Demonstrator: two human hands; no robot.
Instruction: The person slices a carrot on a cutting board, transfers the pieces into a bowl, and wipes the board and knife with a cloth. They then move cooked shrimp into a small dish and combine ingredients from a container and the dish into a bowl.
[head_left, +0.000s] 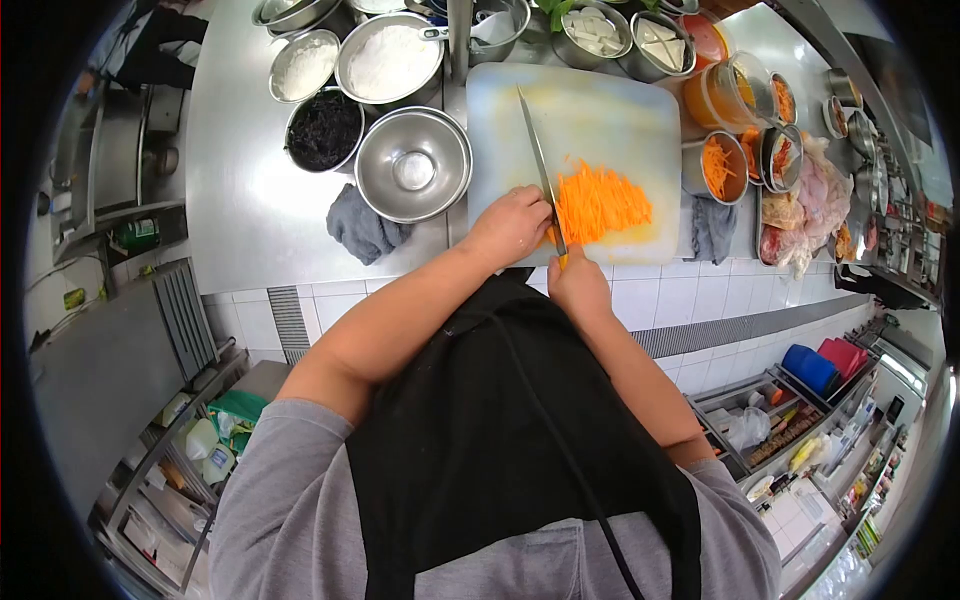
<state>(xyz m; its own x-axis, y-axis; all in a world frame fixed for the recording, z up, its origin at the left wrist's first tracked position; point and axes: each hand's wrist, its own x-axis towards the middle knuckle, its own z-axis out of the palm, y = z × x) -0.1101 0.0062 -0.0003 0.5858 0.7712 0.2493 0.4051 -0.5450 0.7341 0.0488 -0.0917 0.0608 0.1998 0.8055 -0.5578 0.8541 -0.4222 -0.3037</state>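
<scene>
My right hand (580, 287) is closed around the yellow handle of a long kitchen knife (541, 160), whose blade points away from me. Just left of the blade, my left hand (513, 226) has its fingers curled down on carrot, a little orange showing at the fingertips; most of what they cover is hidden. A heap of thin carrot strips (607, 204) lies against the right side of the blade. Under all of this is a pale, orange-stained cutting board (574, 105) on the steel counter.
Left of the board stand a steel bowl (377, 172), a bowl of dark shreds (324, 130) and bowls of white powder (391, 62). A grey cloth (363, 226) lies nearby. On the right are a pot of carrot strips (722, 174), an orange tub (716, 94) and bagged meat (815, 205).
</scene>
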